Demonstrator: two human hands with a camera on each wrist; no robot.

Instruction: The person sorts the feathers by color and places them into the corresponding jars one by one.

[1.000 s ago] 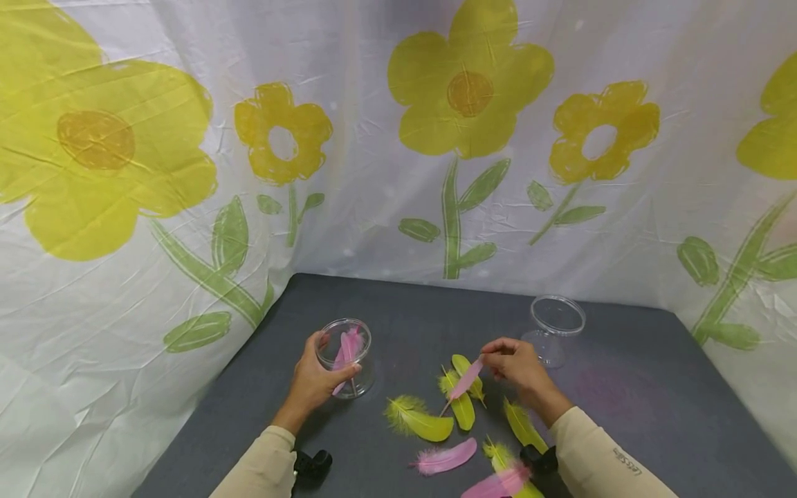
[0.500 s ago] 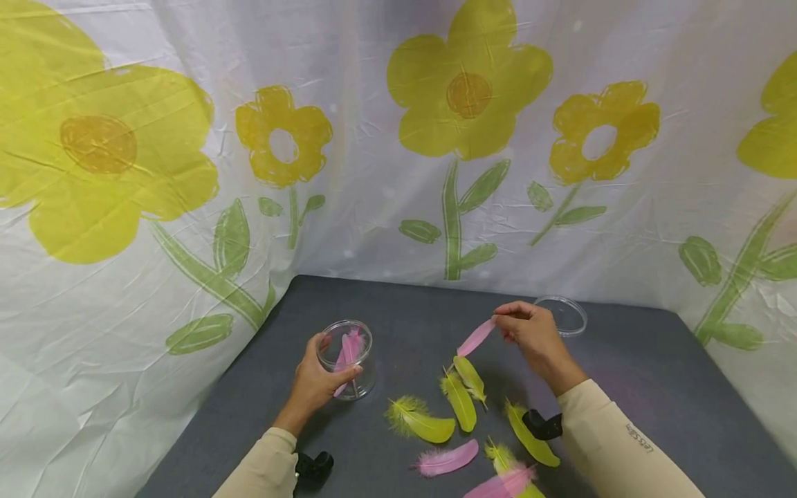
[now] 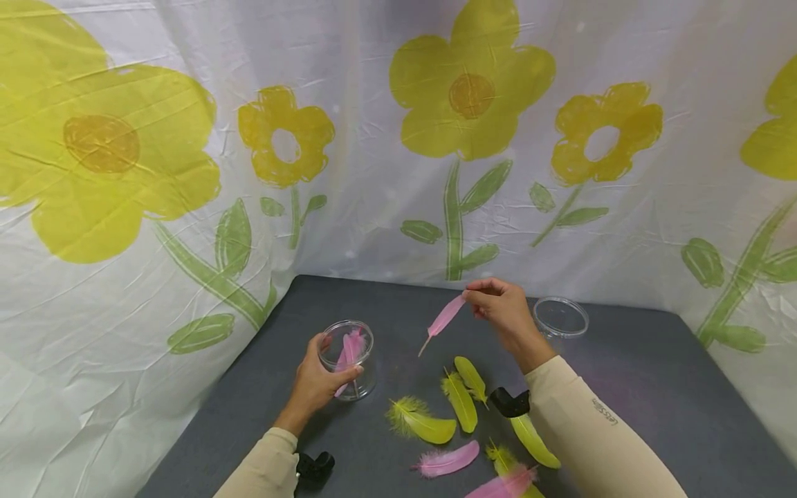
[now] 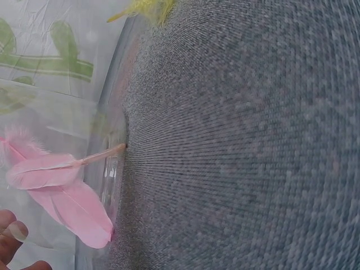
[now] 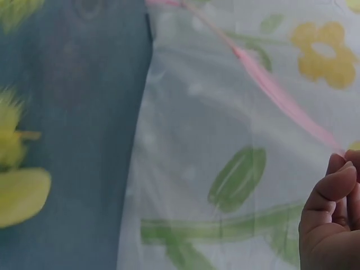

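Observation:
My left hand grips a clear plastic jar at the left of the dark table, thumb across its near side. Inside the jar lie pink feathers, seen close up through the wall in the left wrist view. My right hand pinches the tip of another pink feather between thumb and fingers. That feather hangs above the table, its quill slanting down to the left toward the jar. In the right wrist view the right hand shows at the lower right with the same feather stretching up and left.
Several yellow feathers lie in the middle and near part of the dark table. A pink feather and a second pink feather lie at the front. A second clear jar stands at the back right, partly behind the right hand.
The right hand has lifted the pink feather off the yellow ones, first up and right, then left toward the held jar. The left hand and its jar stay in place.

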